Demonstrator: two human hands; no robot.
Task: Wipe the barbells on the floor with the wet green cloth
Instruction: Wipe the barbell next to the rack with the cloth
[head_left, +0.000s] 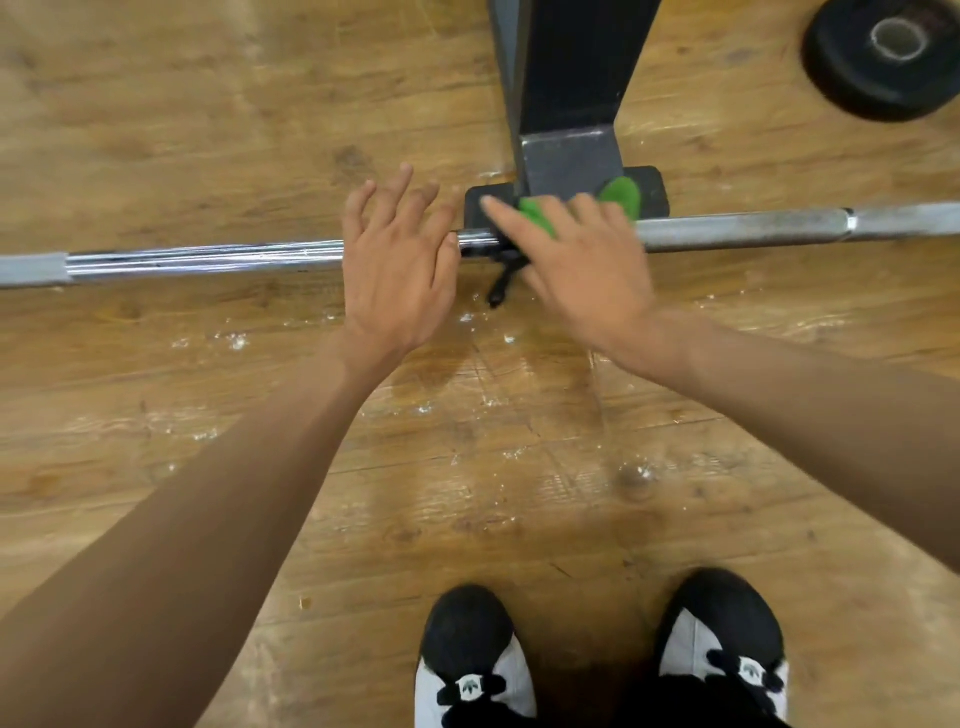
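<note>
A steel barbell (208, 260) lies across the wooden floor from left to right. My right hand (582, 260) presses the green cloth (621, 195) onto the bar near its middle with straight fingers; green shows past my fingertips. My left hand (397, 265) hovers over the bar just left of it, fingers spread and holding nothing. A black collar clamp (501, 283) sits on the bar between my hands, partly hidden.
A black and grey machine post on a black foot pad (649, 187) stands just behind the bar. A black weight plate (878, 62) lies at the far right. Wet patches mark the floor (467, 405) in front of my two shoes (472, 660).
</note>
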